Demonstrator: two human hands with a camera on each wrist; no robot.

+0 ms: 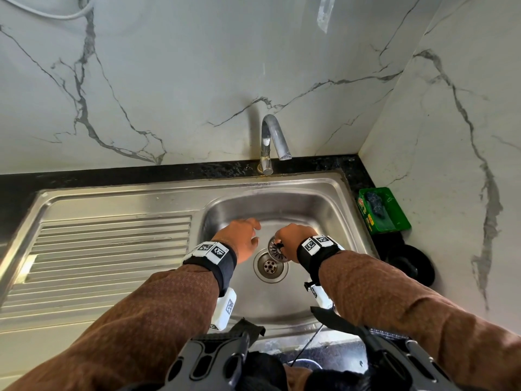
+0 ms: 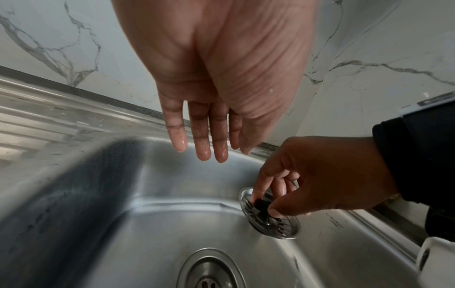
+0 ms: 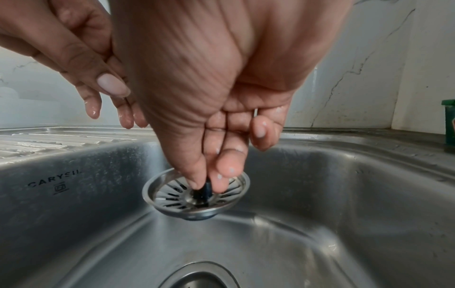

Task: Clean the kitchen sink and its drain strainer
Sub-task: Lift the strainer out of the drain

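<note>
A round steel drain strainer (image 3: 172, 198) with a slotted bottom hangs above the basin of the stainless sink (image 1: 332, 193). My right hand (image 1: 293, 238) pinches its black centre knob (image 3: 203, 192) between thumb and fingers and holds it just beyond the open drain hole (image 1: 270, 266). The strainer (image 2: 275, 222) also shows in the left wrist view, tilted. My left hand (image 1: 242, 235) hovers over the basin to the strainer's left, its wet fingers (image 2: 202, 140) straight and holding nothing.
A chrome tap (image 1: 272, 139) stands behind the basin; no water runs from it. A ribbed draining board (image 1: 107, 249) lies to the left. A green tray (image 1: 386, 210) with a dark scrubber sits on the black counter at right, a black round object (image 1: 411, 263) beside it.
</note>
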